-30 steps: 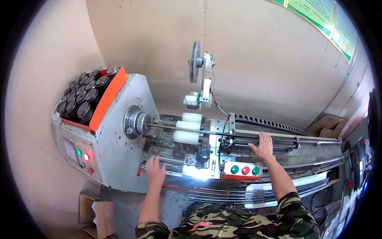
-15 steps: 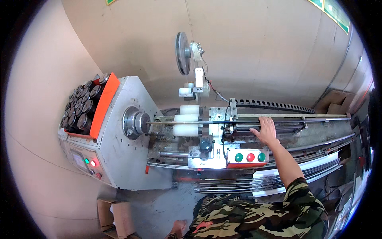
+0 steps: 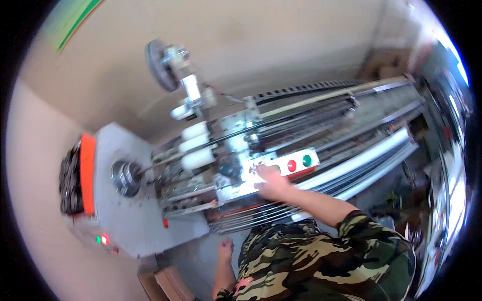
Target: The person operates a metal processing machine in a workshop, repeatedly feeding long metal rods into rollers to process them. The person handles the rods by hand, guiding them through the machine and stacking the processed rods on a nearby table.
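My right hand [image 3: 273,184] is at the left end of a white-and-red button box [image 3: 300,161] on the carriage [image 3: 236,193] of a long lathe-like machine. Motion blur smears its fingers, and I cannot make out what they touch. Beside the hand, a red button and a green one show. My left hand [image 3: 226,249] hangs low, fingers curled in, with nothing visible in it. A long thin metal rod [image 3: 228,135] runs from the round chuck [image 3: 126,178] over white rollers [image 3: 197,159] and along the machine.
The grey headstock [image 3: 143,231] carries an orange panel [image 3: 88,173] and dark metal cylinders [image 3: 70,183]. A grey wheel [image 3: 160,65] on an arm stands behind the rollers. Several rods [image 3: 261,214] lie along the front. A cardboard box [image 3: 173,283] sits on the floor.
My right hand has left the rod and come nearer, to the button box's left end. The whole view has tilted and shifted. My left hand still hangs low, with more forearm showing.
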`<act>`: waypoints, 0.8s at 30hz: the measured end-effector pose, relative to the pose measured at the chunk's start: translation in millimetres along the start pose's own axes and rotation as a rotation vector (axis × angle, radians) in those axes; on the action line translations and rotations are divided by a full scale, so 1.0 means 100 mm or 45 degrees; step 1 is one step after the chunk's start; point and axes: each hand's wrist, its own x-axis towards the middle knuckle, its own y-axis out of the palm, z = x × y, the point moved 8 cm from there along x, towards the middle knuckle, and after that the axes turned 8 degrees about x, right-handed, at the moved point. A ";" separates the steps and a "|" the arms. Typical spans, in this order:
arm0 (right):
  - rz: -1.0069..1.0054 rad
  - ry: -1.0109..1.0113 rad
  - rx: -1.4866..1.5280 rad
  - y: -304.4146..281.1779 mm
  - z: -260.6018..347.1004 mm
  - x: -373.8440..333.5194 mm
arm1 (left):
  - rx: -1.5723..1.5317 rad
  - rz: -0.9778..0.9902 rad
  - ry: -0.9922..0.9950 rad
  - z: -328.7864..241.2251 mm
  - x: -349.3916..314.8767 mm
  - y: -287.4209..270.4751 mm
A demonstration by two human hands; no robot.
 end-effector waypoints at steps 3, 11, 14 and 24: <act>0.199 -0.072 -0.196 0.67 0.07 -0.11 | 0.102 0.184 -0.212 0.61 -0.21 -0.01; -0.001 0.141 -0.302 1.08 -0.25 0.39 | 0.533 0.204 -0.091 0.28 0.09 0.03; -0.052 0.183 -0.474 1.06 -0.34 0.44 | 0.601 0.057 0.098 0.02 0.24 -0.19; -0.185 0.460 0.368 0.42 0.23 -0.21 | 0.990 -0.982 1.347 -0.66 0.05 -1.73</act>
